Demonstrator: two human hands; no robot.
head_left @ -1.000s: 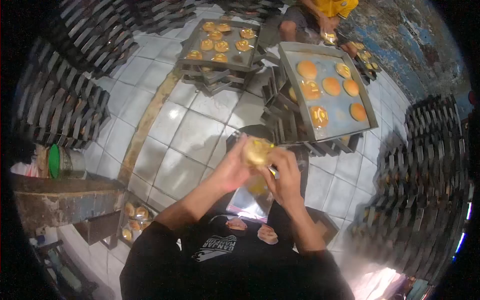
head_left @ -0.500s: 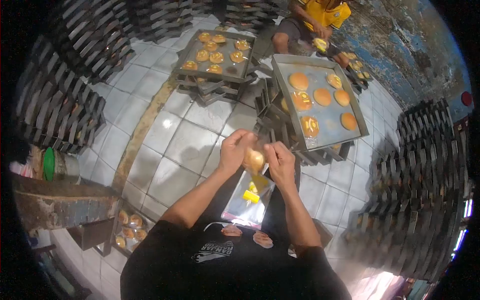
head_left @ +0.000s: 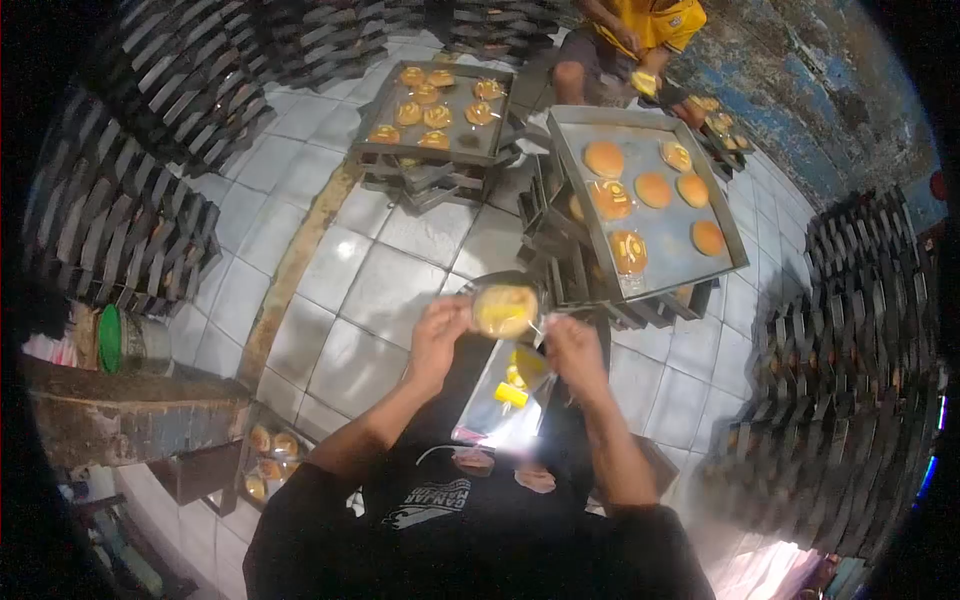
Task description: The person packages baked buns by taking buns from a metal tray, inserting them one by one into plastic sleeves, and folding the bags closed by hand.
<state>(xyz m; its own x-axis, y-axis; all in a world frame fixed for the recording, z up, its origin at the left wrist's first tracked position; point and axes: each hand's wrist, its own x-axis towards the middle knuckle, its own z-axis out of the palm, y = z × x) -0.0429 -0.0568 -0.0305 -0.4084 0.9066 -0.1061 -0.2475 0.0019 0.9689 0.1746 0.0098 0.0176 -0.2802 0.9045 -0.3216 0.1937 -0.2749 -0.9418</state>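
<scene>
Between my two hands is a round bun in a clear plastic bag (head_left: 505, 311), with a yellow patch showing through. My left hand (head_left: 438, 335) is closed on the bag's left side. My right hand (head_left: 575, 352), a little blurred, has its fingers pinched at the bag's right edge. Below the bun, on my lap, rests a shiny flat sheet or tray (head_left: 478, 410). A small yellow block (head_left: 511, 396) and other yellow pieces (head_left: 521, 368) lie on it.
Ahead right, a metal tray (head_left: 655, 283) on a stack holds several buns, some bagged. Another bun tray (head_left: 464, 155) stands further left. Racks of stacked dark trays (head_left: 830, 400) line both sides. A person in a yellow shirt (head_left: 665, 22) sits beyond, holding a yellow item.
My hands have moved apart and slightly lower. The bagged bun has swung up and turned, its yellow patch now facing me. The view has shifted slightly.
</scene>
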